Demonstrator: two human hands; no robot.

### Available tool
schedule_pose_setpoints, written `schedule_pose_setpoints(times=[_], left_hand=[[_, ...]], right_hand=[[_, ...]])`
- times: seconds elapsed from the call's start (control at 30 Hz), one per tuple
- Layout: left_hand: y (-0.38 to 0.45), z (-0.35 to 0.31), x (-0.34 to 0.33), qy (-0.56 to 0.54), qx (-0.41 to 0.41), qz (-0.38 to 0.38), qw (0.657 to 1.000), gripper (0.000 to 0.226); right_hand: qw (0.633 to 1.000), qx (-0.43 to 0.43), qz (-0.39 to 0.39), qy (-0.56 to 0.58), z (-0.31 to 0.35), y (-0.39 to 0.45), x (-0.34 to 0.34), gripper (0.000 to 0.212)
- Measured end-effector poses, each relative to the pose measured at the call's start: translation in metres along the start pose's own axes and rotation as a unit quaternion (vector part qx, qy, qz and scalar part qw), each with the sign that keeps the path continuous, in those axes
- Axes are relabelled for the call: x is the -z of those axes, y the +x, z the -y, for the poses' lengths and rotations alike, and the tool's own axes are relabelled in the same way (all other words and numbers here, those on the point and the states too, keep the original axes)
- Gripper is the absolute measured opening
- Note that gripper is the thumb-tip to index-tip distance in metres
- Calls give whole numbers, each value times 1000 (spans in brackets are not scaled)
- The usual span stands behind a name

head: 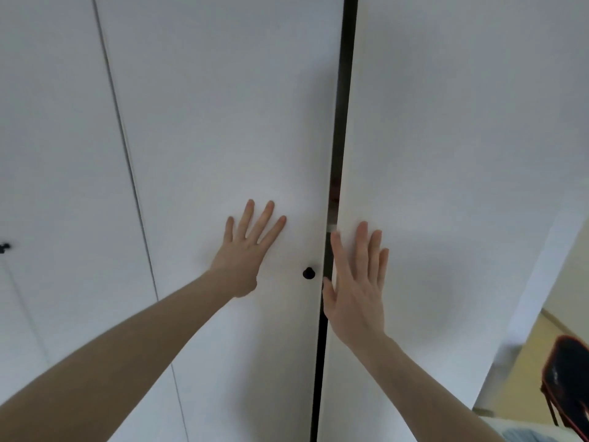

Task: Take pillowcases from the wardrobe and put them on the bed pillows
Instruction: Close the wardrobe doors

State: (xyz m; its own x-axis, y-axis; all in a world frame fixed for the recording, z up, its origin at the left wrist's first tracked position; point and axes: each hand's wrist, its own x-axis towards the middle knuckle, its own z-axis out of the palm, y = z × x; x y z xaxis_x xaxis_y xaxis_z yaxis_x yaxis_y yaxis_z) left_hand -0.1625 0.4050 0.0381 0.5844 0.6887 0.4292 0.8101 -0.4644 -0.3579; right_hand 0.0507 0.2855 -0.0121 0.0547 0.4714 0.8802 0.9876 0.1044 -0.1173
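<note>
A white wardrobe fills the view. Its left door [223, 122] and right door [446, 138] stand almost together, with a narrow dark gap [338, 148] between them. My left hand [247, 253] lies flat on the left door, fingers spread, just left of a small black knob [308, 273]. My right hand [358, 282] rests flat on the right door at its inner edge, thumb by the gap. Neither hand holds anything. No pillowcases or pillows are in view.
Another white door panel [57, 154] stands further left, with a small black knob [4, 247] at the frame's edge. At the lower right, a dark chair with a reddish frame [567, 378] stands on a yellowish floor [526, 362] beside the wardrobe's side.
</note>
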Motion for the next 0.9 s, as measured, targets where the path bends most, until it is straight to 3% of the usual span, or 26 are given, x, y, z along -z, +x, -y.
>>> schedule_pose_setpoints(times=[0.3, 0.9], left_hand=[[4, -5, -9, 30, 11, -32, 999, 140], [3, -31, -5, -12, 75, -14, 997, 131]], right_hand=[[999, 28, 29, 10, -31, 15, -31, 93], [998, 47, 43, 22, -58, 35, -70, 98]])
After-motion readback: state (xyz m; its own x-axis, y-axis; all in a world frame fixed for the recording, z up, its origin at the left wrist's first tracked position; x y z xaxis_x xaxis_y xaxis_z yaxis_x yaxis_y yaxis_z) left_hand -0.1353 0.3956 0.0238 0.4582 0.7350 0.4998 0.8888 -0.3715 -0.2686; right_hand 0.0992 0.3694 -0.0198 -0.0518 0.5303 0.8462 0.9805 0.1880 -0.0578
